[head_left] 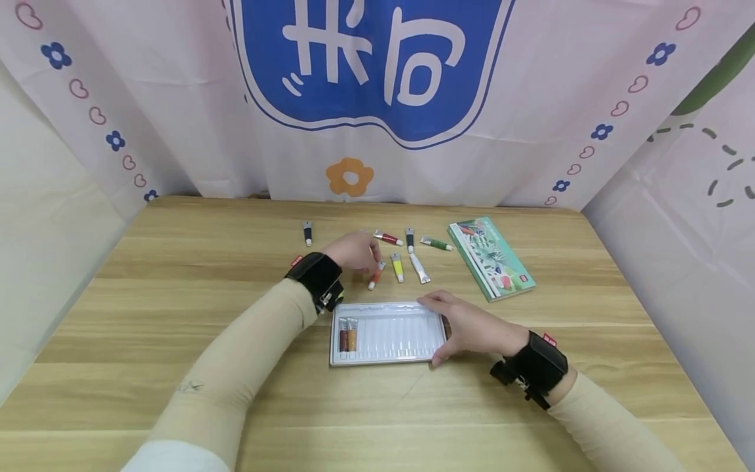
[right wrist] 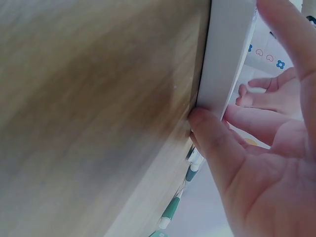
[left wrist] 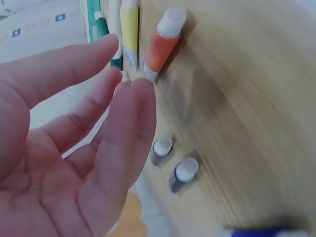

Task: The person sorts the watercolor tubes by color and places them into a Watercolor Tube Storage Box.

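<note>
My left hand [head_left: 354, 252] hovers by an orange paint tube [head_left: 376, 276], its fingers loosely bent with nothing between them. In the left wrist view the fingertips are close to the lower end of the orange tube [left wrist: 160, 49]. My right hand [head_left: 472, 326] grips the right end of a white plastic tray [head_left: 395, 341], thumb at the near edge and fingers at the far edge. The right wrist view shows its fingers around the tray's side wall [right wrist: 222, 54]. A brown paint tube [head_left: 344, 337] and an ochre one [head_left: 352, 337] lie in the tray's left slots.
Behind the tray lie yellow [head_left: 398, 267], white [head_left: 420, 269], red [head_left: 389, 238], green [head_left: 436, 244] and dark [head_left: 409, 240] paint tubes. A black tube [head_left: 307, 233] lies apart at the far left. A green printed box [head_left: 492, 259] rests on the wooden table [head_left: 590, 341] at right.
</note>
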### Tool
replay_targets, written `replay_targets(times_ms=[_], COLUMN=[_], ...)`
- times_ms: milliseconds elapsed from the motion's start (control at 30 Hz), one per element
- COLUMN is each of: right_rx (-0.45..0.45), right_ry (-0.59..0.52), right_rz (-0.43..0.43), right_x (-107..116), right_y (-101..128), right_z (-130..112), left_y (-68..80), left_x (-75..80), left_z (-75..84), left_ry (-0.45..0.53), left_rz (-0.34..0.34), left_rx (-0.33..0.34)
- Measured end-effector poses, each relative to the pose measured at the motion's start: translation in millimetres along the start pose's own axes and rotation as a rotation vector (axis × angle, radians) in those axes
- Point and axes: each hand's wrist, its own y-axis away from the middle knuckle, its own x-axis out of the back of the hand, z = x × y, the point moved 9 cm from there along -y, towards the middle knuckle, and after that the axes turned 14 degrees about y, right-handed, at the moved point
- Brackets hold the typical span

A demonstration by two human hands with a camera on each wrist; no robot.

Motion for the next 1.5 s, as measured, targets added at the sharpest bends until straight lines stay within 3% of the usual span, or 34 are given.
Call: replay_targets(times_ms=[167,400,533,967,1500], right_rx=[-0.007,-0.019,-0.019,-0.035,-0.042], right_ry=[-0.007,-0.009,-0.010,-0.034,-0.016], right_rz=[0.000,-0.009,-0.018,-0.026,-0.038], right_x=[-1.4,-3.8,-3.3,-2.2,-2.3], right_y=[1.3,0.4,-0.6,-1.3,-1.8], right_z=[0.0,-1.0,-2.4,-1.4,0.4], left_y=[-16.8,-27.4,-26.2,-26.9,-22.9], left_x=[-4.8,-13.0,-11.5,-13.3,-3.8], left_z=[0.7,-8.3,-11.5,-6.5,-18.8], left_ry=[-0.064,-0.206,-0.217,-0.190,0.021], left_rz=[0.063,0.036,0.038,0.031,0.085], left_rx=[0.029,0.140,0.172,0.125,0.075])
